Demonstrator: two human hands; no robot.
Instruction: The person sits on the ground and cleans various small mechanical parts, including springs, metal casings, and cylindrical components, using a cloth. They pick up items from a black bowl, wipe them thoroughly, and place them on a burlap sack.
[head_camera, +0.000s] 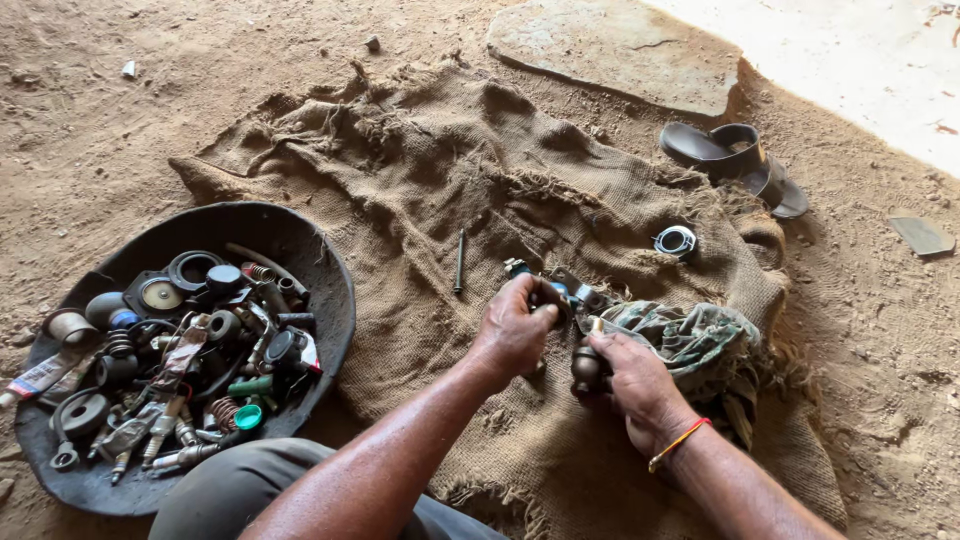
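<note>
— What am I looking down at?
— Dirt floor (150, 120). On it I see burlap (420, 180), a black dish (300, 250) of parts beside it, a sandal (735, 160) and a flat stone (610, 50).

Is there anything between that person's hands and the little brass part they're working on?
No. The right hand already grips the brass part, and the left hand clasps a dark piece just above it. Only burlap sacking lies underneath.
</note>
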